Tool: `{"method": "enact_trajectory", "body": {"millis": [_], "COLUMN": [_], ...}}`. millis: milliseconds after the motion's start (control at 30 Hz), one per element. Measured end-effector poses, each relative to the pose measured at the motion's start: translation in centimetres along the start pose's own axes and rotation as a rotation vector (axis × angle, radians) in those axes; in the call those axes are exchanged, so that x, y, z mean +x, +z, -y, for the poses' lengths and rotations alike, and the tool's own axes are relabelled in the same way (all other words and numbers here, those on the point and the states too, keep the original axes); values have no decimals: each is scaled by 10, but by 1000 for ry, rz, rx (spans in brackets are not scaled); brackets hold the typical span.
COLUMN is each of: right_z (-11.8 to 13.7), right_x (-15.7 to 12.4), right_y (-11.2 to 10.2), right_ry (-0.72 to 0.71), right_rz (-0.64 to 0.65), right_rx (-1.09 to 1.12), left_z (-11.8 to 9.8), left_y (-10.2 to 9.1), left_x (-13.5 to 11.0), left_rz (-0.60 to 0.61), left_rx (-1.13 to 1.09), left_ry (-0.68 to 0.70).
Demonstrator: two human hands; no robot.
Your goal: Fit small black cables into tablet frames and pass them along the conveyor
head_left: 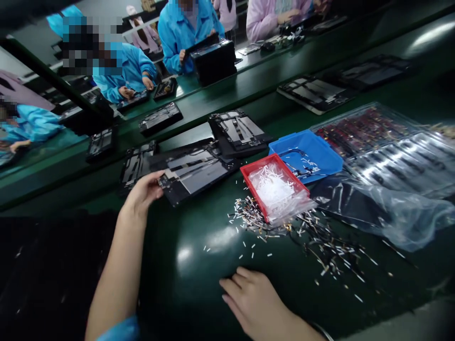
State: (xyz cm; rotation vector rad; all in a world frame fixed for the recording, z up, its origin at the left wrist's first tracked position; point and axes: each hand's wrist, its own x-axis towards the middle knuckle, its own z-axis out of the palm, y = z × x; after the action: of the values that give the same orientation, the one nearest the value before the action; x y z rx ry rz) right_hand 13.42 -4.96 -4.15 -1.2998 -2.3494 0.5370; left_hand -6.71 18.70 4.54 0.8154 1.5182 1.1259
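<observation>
My left hand (pixel 144 194) reaches forward and grips the near left corner of a flat black device panel (pixel 195 173) lying on the dark green worktop (pixel 199 246). My right hand (pixel 254 303) rests low on the worktop close to me, fingers bent and together, nothing visible in them. A second black panel (pixel 238 132) lies just behind the first one. Small white and metal bits (pixel 305 232) are scattered between my right hand and a red tray (pixel 275 189).
The red tray holds a bag of white pieces; a blue tray (pixel 309 154) sits behind it. Clear plastic trays of parts (pixel 384 142) and a loose plastic bag (pixel 391 208) fill the right. More black panels (pixel 137 163) lie on the belt. Several people in blue coats (pixel 188 28) work across it.
</observation>
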Motion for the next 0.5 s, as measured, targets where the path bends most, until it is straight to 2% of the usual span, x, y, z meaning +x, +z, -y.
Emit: {"method": "enact_trajectory", "body": {"millis": [100, 200, 267, 333, 400, 433, 500], "right_z": [2, 2, 0, -3, -6, -7, -9], "right_x": [0, 0, 0, 0, 0, 0, -1], "right_y": [-6, -7, -7, -8, -10, -11, -13], "right_ry": [11, -12, -25, 3, 95, 167, 320], "right_rz": [-29, -96, -177, -267, -327, -333, -290], "right_rx": [-8, -27, -36, -42, -69, -97, -157], "left_z": [23, 59, 88, 119, 147, 158, 175], "left_y": [-28, -54, -64, -67, -66, -67, -71], "left_x": [-69, -139, -181, -219, -251, -265, -288], "left_rz": [-80, -187, -266, -293, -200, -88, 284], "left_rx": [-54, -120, -192, -249, -293, -317, -351], "left_ry": [44, 80, 62, -4, -127, -222, -460]}}
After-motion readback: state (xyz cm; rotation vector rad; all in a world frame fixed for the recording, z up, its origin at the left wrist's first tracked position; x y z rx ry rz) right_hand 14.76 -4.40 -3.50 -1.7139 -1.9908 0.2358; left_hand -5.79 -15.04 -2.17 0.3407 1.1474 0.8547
